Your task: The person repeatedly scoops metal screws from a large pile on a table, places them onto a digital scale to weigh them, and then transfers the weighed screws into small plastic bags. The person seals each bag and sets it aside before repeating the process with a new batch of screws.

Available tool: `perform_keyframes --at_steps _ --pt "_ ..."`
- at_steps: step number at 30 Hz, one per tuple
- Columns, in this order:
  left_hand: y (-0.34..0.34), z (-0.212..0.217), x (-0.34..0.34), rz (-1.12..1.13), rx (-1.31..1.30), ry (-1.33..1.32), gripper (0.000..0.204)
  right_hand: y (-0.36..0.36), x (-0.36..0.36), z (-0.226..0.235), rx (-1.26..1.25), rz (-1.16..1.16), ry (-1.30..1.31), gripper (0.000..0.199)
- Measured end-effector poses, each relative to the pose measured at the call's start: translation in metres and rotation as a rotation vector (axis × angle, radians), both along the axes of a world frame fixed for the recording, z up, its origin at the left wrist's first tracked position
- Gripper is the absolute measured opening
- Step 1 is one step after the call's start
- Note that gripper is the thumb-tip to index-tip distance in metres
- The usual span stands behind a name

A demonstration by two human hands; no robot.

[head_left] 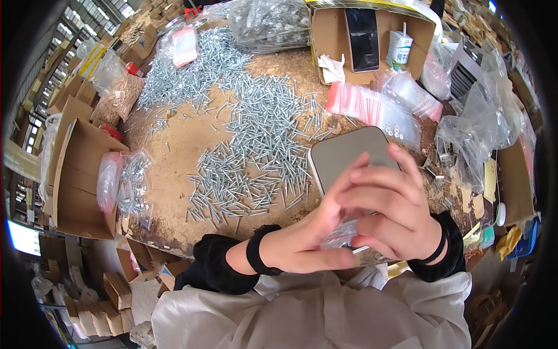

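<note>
Small clear plastic bag (343, 235), with a red strip along its closure, sits pinched between both hands just above the near edge of the round tabletop (174, 157). It is thin, see-through and crumpled; whatever is inside cannot be made out, since fingers cover most of it.

From the head camera, the left hand (308, 238) comes in from the lower left, palm turned toward the right, thumb and fingers closed onto the bag's left side. The right hand (389, 209) curls over the top from the right, fingers bent and pressed together against the bag, knuckles facing up. Both wrists wear black cuffs over pale sleeves.

Directly behind the hands lies a grey metal tray (349, 154), its near half hidden by the fingers. A wide scatter of silver screws (250, 145) covers the middle of the tabletop and thickens toward the far left edge. Near the far right edge rest a stack of empty red-strip bags (372, 107) and an open cardboard box (372, 35). At the left edge lies a filled bag of screws (131, 180). The picture's rim bends and darkens, so things there are hard to read.
</note>
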State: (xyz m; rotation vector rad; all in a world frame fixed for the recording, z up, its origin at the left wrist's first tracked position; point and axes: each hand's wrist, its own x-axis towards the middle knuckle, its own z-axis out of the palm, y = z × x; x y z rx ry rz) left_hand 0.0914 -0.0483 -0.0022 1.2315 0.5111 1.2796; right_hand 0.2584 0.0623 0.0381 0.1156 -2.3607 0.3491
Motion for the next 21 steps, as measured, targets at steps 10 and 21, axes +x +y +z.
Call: perform_keyframes --at_steps 10,21 --pt "0.001 0.01 -0.018 0.643 0.479 0.675 0.02 0.004 0.015 -0.002 -0.107 -0.084 0.097 0.029" --pt "-0.002 0.002 -0.007 0.609 0.52 0.667 0.011 0.0 0.001 -0.008 -0.14 0.0 0.034 0.021"
